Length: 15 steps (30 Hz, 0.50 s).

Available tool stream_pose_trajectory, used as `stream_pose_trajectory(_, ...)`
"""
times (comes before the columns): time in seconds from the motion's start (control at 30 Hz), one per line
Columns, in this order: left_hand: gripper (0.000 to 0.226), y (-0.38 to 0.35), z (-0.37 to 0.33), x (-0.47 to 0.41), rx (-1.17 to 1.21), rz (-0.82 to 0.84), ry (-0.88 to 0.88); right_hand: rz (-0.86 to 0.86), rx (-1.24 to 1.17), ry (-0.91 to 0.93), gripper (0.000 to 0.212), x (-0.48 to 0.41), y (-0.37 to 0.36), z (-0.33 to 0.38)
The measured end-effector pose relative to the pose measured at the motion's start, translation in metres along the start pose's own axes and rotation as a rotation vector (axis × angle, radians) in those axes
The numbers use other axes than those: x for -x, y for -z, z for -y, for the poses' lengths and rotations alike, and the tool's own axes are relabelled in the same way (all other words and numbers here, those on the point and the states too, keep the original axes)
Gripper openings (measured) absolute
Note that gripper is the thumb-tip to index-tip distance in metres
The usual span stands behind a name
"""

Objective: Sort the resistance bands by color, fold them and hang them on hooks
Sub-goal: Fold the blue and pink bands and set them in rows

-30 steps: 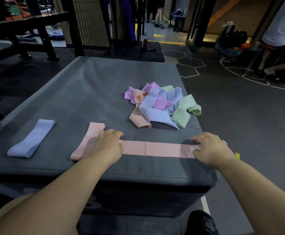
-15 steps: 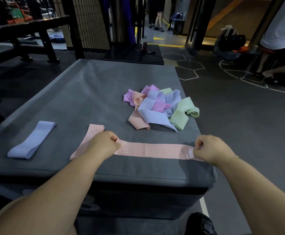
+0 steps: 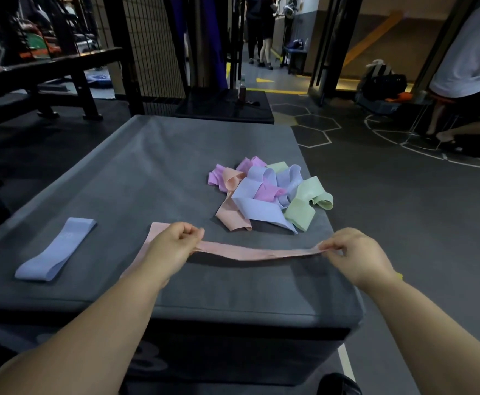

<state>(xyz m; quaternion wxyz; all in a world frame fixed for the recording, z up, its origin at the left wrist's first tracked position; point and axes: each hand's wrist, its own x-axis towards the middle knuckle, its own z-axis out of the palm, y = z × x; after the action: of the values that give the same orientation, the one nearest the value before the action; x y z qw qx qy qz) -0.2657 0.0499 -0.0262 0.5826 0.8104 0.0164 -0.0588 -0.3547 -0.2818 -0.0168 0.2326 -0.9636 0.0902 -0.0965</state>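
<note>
Head view: the left hand [image 3: 173,243] and right hand [image 3: 352,252] each pinch an end of a peach resistance band [image 3: 250,253] with curled fingers, holding it just above the grey padded box [image 3: 147,172], sagging mid-span; a folded lilac band [image 3: 56,253] lies flat at the left; the mixed pile of bands [image 3: 267,195] sits behind, apart from both hands.

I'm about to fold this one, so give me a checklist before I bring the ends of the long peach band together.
1. Left hand pinches one end of the long peach fabric band: ok.
2. Right hand pinches the other end: ok.
3. Band lifted off the grey padded box: ok.
4. Band free of twists: cannot tell.
5. Clear of the mixed pile of coloured bands: ok.
6. Hooks in view: not ok.
</note>
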Motion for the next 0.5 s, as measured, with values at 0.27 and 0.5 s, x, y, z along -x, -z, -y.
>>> stream_pose_trajectory(0.27, 0.024, -0.002, 0.015, 0.003, -0.516, 0.022, -0.114, 0.117, 0.086, 0.085, 0.018, 0.011, -0.003, -0.001)
stream_pose_trajectory(0.5, 0.026, -0.002, 0.014, 0.008, -0.745, -0.039, -0.209, 0.129, 0.123, 0.045, 0.02, 0.012, -0.01, 0.0)
